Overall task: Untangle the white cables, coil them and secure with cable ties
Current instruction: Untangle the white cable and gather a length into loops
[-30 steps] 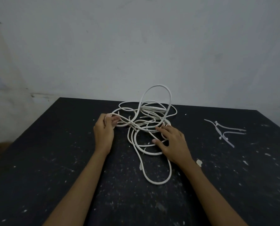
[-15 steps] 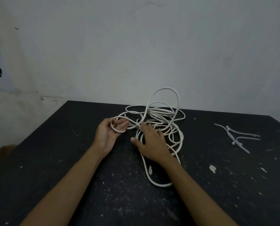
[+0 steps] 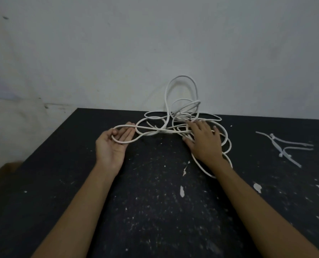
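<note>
On the speckled black table (image 3: 155, 211), the flat right hand (image 3: 204, 141) pressed tangled white cables (image 3: 181, 116); the upturned, open-fingered left hand (image 3: 114, 144) cradled one smooth loop.

Tangled white cables (image 3: 181, 116), loose cable ties (image 3: 283, 148) rightward

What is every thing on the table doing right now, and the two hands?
white cables: tangled, one loop standing up
left hand: palm up, open, a cable loop lying across the fingers
right hand: flat, pressing on the tangle
cable ties: loose, unused, lying apart from the cables
table: black, paint-flecked
</note>
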